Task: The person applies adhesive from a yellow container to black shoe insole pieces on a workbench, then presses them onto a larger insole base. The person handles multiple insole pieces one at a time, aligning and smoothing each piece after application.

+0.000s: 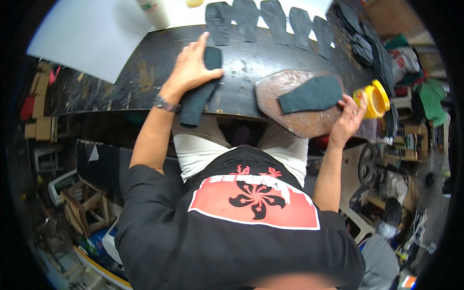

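My left hand (189, 67) rests on a stack of dark sole-shaped pieces (197, 104) that juts past the near table edge. Its fingers are stretched out and the thumb lies apart across the stack. At the right, a similar dark sole-shaped piece (311, 94) lies flat on a brownish stone slab (275, 106). My right hand (349, 120) is at the slab's right edge, beside a yellow jar (373, 100) with its lid tipped up. Its fingers are apart and slightly bent, the tips near the piece and the jar; exact contact is hard to make out.
Several dark sole-shaped pieces (245, 21) stand in a row along the far side of the black table (237, 96). A white sheet (94, 38) covers the far left, near a pale cylindrical container (155, 13). More dark pieces (360, 46) pile up at the far right.
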Motion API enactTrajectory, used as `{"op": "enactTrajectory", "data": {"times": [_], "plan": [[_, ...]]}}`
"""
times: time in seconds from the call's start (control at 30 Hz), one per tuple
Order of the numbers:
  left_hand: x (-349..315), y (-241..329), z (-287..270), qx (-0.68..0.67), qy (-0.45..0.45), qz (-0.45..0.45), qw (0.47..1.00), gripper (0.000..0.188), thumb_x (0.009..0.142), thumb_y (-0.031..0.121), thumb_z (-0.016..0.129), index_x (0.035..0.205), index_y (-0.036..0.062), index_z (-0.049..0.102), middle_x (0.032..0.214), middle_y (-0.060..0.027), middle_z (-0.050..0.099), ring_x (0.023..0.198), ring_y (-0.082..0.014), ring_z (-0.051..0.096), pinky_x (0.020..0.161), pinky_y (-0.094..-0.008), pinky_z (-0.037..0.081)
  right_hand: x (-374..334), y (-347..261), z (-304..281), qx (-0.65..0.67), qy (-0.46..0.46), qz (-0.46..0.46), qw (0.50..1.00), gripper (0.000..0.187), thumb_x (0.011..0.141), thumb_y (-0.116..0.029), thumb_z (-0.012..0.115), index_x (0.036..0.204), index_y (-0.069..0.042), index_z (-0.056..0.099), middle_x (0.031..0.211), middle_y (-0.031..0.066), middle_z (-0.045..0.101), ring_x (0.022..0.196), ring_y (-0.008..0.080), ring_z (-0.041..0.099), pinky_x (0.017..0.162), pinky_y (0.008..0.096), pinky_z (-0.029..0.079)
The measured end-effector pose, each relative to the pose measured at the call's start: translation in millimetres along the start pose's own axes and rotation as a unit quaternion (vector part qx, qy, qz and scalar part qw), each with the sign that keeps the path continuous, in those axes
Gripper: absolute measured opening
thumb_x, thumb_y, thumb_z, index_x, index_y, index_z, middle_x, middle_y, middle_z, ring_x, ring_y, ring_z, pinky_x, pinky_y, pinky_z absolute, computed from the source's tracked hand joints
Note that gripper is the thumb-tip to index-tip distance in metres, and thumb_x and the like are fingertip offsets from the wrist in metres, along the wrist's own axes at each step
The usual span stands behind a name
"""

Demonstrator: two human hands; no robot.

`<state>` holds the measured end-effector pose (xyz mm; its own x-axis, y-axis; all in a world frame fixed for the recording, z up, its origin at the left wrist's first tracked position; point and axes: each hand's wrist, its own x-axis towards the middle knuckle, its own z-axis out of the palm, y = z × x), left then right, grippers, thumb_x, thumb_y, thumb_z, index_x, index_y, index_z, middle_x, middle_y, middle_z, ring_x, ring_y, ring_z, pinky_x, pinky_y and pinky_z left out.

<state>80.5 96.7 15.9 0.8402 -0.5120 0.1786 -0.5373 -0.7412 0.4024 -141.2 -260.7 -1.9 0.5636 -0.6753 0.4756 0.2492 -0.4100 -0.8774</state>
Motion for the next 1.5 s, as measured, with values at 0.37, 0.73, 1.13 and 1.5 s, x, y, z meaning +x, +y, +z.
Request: {"op": "enactTrajectory", "data": {"times": [0.37,0.73,1.13,1.5], "plan": [[-13,33,-37,-0.044,0.134,0.053,0.989,0.081,0.083,0.038,0.08,0.149,0.0079,0.044,0.156,-0.0254,0.031,0.144,-0.0398,0.035,0.116,-0.047,0.033,21,-15,-46,-0.182,0.026,-0.116,0.976,0.023,0.101,-0.02,0.062,0.108,-0.001,0.073,0.103,0.0085,0.067,0.103,0.0199,0.06,0.094,0.0311,0.045],[-52,147,25,-0.22,-0.016,0.214,0.951,0.034,0.087,0.011,0.073,0.12,0.0086,0.069,0.131,-0.0126,0.063,0.125,-0.0317,0.056,0.107,-0.0406,0.042,110,-39,-94,-0.611,-0.057,0.181,0.769,0.071,0.095,-0.074,0.039,0.12,-0.019,0.075,0.117,0.0217,0.069,0.115,0.039,0.062,0.102,0.0564,0.04],[-36,143,51,-0.241,-0.055,0.234,0.94,0.026,0.088,0.007,0.07,0.114,0.0062,0.071,0.127,-0.012,0.065,0.121,-0.0318,0.057,0.104,-0.0401,0.044,68,-39,-84,-0.431,-0.228,0.269,0.83,0.083,0.096,-0.077,0.031,0.091,-0.009,0.079,0.095,0.0107,0.075,0.097,0.0321,0.068,0.093,0.0389,0.048],[-35,139,53,-0.264,-0.058,0.245,0.931,0.029,0.087,0.006,0.071,0.116,0.0064,0.071,0.129,-0.0121,0.065,0.12,-0.0318,0.059,0.104,-0.0392,0.046,38,6,-7,-0.53,-0.269,-0.04,0.803,0.071,0.099,-0.066,0.038,0.154,-0.022,0.041,0.163,0.0152,0.028,0.152,0.0399,0.016,0.117,0.0664,0.013]]}}
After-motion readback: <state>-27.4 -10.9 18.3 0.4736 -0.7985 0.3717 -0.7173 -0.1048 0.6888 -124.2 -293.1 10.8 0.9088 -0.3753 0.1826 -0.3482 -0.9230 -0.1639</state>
